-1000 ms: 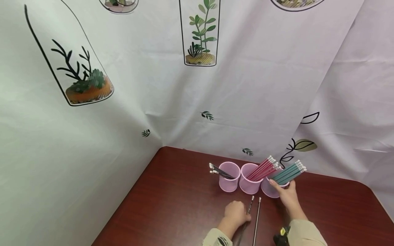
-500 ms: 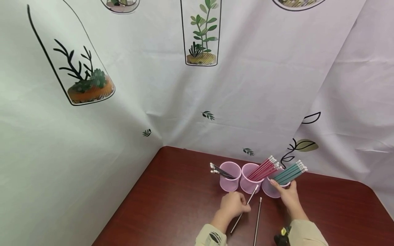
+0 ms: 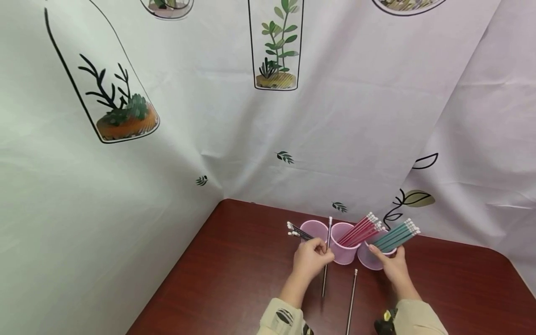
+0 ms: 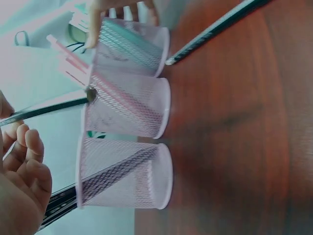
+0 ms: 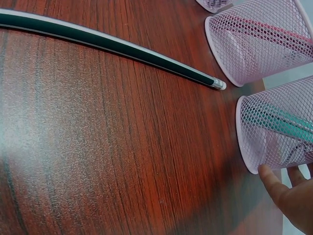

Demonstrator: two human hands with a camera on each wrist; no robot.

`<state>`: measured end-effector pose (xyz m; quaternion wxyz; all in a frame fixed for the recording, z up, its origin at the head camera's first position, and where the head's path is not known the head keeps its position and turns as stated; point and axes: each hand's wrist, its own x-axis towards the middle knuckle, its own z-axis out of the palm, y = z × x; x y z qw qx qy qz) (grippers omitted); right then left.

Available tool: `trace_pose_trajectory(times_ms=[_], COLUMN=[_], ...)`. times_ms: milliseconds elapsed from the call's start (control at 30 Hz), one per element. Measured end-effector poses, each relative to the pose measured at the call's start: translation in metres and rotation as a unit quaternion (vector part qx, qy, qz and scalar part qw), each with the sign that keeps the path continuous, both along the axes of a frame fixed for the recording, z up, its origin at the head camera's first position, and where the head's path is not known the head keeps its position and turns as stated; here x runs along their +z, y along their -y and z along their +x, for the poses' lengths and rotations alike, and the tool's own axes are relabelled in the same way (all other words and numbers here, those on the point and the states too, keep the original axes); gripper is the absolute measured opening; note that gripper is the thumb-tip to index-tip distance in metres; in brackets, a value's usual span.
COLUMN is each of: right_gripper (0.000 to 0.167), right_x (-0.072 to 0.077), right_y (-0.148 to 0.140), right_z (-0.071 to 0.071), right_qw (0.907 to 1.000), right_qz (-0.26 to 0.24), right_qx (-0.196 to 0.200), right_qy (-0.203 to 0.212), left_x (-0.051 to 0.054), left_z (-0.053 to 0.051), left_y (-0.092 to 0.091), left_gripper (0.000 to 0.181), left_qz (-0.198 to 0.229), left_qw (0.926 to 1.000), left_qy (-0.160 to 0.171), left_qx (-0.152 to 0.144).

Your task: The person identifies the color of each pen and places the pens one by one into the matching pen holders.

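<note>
My left hand (image 3: 309,258) pinches a dark pencil (image 3: 324,279) between thumb and fingers, in front of the left and middle cups. In the left wrist view this pencil (image 4: 54,108) hangs above the table, its lower end free. Black pencils (image 3: 295,231) lean in the left pink mesh cup (image 3: 315,223), partly hidden by my hand. Red pencils (image 3: 359,231) fill the middle cup (image 3: 344,257). My right hand (image 3: 397,273) grips the right cup (image 3: 369,261), which holds teal pencils (image 3: 395,236); in the right wrist view a fingertip touches this cup (image 5: 259,132) near its base.
Another dark pencil (image 3: 351,300) lies on the brown table (image 3: 234,279), its eraser end towards the cups. Behind the table hangs a white cloth (image 3: 226,139) printed with plants. A small black and yellow object (image 3: 385,321) is by the right sleeve.
My left hand has raised the dark pencil from the table and carried it forward to the cups, turning it more upright. My right hand stays on the right cup.
</note>
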<state>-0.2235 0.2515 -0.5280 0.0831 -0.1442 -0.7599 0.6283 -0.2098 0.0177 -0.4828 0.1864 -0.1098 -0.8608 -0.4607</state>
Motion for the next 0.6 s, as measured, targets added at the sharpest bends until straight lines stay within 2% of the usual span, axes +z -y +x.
trace_pose_trajectory(times_ms=[100, 167, 267, 333, 400, 500, 533, 600], right_gripper=[0.091, 0.093, 0.095, 0.097, 0.098, 0.096, 0.096, 0.097], right_x=[-0.011, -0.021, -0.041, -0.047, -0.046, -0.033, -0.028, -0.027], right_y=[-0.004, -0.009, -0.018, -0.02, -0.02, -0.015, -0.013, -0.013], right_z=[-0.005, -0.011, -0.022, -0.026, -0.026, -0.018, -0.015, -0.014], right_qw=[0.9999, 0.9999, 0.9999, 0.9998, 0.9999, 1.0, 0.9999, 0.9999], right_qz=[0.004, 0.003, 0.002, -0.004, -0.003, 0.006, 0.01, 0.013], right_qx=[0.0, 0.001, -0.006, -0.013, -0.014, -0.006, 0.0, 0.002], right_qy=[-0.013, -0.017, -0.015, -0.011, -0.007, -0.003, -0.002, -0.001], left_x=[0.006, 0.009, 0.011, 0.012, 0.012, 0.012, 0.012, 0.012], left_z=[-0.003, -0.004, -0.005, -0.005, -0.006, -0.007, -0.007, -0.009], left_y=[0.003, 0.004, 0.007, 0.008, 0.01, 0.013, 0.013, 0.015], left_gripper=[0.017, 0.015, 0.011, 0.009, 0.01, 0.013, 0.013, 0.013], left_qz=[0.079, 0.126, 0.166, 0.17, 0.162, 0.159, 0.158, 0.165], left_qw=[0.9965, 0.9916, 0.9857, 0.9849, 0.9853, 0.983, 0.9818, 0.9784], left_qy=[-0.026, -0.028, -0.028, -0.031, -0.048, -0.077, -0.087, -0.104], left_qx=[0.005, 0.002, 0.001, 0.009, 0.026, 0.05, 0.058, 0.069])
